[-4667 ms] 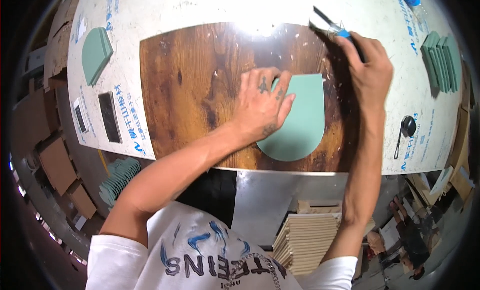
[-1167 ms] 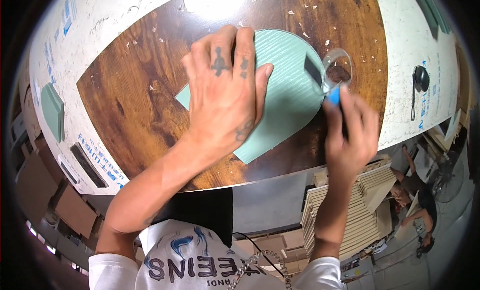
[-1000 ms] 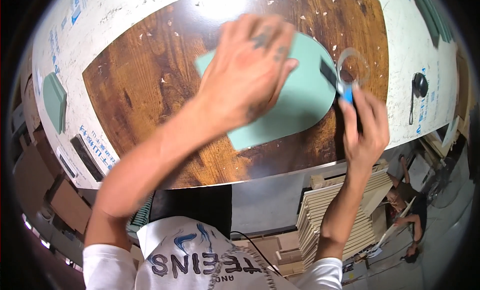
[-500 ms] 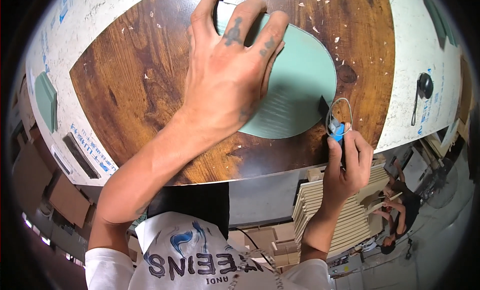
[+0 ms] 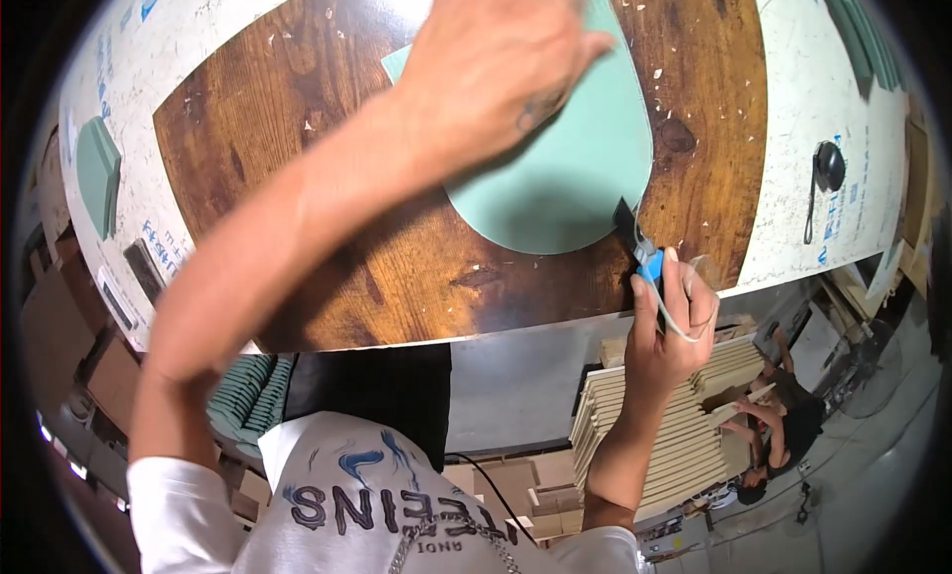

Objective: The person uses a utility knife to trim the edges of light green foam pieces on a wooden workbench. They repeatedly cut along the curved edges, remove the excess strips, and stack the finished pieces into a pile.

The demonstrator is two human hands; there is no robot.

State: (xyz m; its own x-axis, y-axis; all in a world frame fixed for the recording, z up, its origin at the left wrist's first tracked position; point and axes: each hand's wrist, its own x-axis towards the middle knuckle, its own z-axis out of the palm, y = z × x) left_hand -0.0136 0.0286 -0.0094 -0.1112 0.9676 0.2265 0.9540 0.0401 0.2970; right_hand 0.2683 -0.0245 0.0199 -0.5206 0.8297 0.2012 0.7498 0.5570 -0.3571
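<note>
Left hand [image 5: 496, 54] slid up the smooth rounded green sheet [image 5: 580, 172].

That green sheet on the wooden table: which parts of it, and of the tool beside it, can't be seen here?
- Green sheet: its upper left lies under the left hand; its top is cut off by the picture edge.
- Left hand: blurred, fingertips indistinct.
- Blue-handled tool: the right hand wraps its handle; the dark tip at the sheet's edge is too small to identify.

L hand [image 5: 496, 58] blurred, hides green sheet [image 5: 565, 177] top
</note>
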